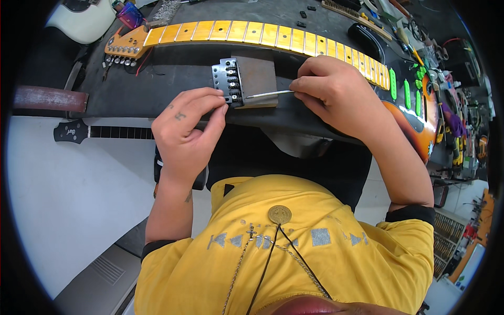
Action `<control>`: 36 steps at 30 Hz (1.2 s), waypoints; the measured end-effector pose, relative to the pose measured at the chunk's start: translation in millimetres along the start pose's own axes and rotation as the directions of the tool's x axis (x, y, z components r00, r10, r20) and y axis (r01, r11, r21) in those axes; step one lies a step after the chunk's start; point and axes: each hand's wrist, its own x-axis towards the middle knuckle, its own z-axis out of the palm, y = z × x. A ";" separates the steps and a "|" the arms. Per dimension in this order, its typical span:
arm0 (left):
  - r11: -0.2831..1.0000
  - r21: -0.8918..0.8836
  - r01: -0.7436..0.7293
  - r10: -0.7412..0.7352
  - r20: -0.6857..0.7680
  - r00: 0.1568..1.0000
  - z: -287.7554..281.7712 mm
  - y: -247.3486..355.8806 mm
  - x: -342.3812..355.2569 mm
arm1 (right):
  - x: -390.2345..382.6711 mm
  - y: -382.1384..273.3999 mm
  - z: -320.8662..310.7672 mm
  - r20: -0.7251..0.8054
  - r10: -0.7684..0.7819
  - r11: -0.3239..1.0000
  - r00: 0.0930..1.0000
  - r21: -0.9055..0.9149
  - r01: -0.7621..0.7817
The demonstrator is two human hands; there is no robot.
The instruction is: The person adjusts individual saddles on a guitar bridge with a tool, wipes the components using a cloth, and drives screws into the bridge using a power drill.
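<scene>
A metal guitar bridge (pixel 222 79) with a row of small saddles and springs rests at a brownish flat block (pixel 258 73) on the dark bench. My left hand (pixel 188 116) pinches at the bridge's near end, thumb and fingertips beside the nearest saddle. Exactly which small part sits between those fingertips is hard to make out. Between the thumb and fingers of my right hand (pixel 338 89) is a thin silver pointed tool (pixel 272 94). Its tip points left, over the block close to the saddles.
Behind the block, a guitar neck (pixel 236 30) spans the bench, and a sunburst guitar body (pixel 430 118) with green pickup covers lies right. Tools (pixel 407 39) clutter the far right. Another dark neck (pixel 113 132) shows at left below the bench edge. A brush (pixel 354 18) lies at the back.
</scene>
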 end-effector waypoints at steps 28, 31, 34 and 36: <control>0.989 -0.099 0.112 -0.111 0.020 0.994 2.4 -3.5 -3.8 | -1.4 1.9 0.1 0.002 -0.024 1.000 1.000 -0.008 0.024; 0.983 -0.134 0.128 -0.127 0.022 0.992 2.2 -5.8 -5.3 | -1.4 2.1 0.5 0.012 -0.020 1.000 1.000 -0.005 0.020; 0.971 -0.158 0.178 -0.175 0.033 0.984 2.3 -7.2 -6.9 | -1.4 1.9 0.4 0.025 -0.012 1.000 1.000 -0.009 0.012; 0.970 -0.190 0.153 -0.154 0.008 0.988 3.4 -9.8 -8.0 | -1.8 2.3 0.3 0.037 -0.002 1.000 0.999 -0.011 0.003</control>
